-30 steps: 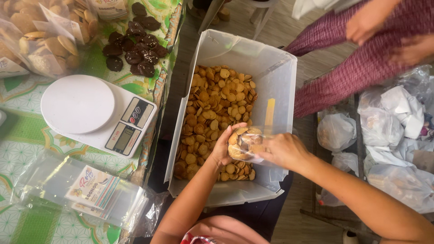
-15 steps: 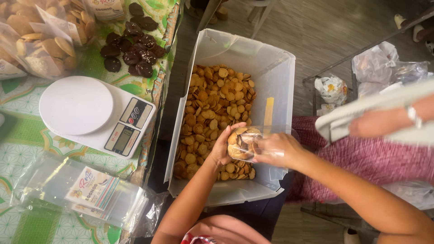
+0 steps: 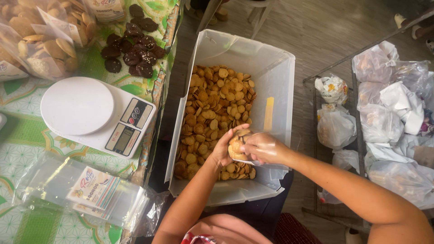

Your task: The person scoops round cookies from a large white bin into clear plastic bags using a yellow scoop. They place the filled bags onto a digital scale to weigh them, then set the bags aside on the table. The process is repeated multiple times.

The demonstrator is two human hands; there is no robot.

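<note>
Nothing's really moved with the hands, still left hand (image 3: 224, 149) and right hand (image 3: 262, 148) gripping a clear bag of biscuits (image 3: 237, 145) over the plastic bin (image 3: 280, 77), mostly full, plenty left to pack.

Scale (image 3: 86, 113) left of cookie bin (image 3: 280, 68)

I look down on a home biscuit-packing spot: beside the kitchen scale (image 3: 97, 115), a plastic tub of biscuits (image 3: 217, 113), bagged biscuits (image 3: 36, 40), empty pouches (image 3: 86, 192).
</note>
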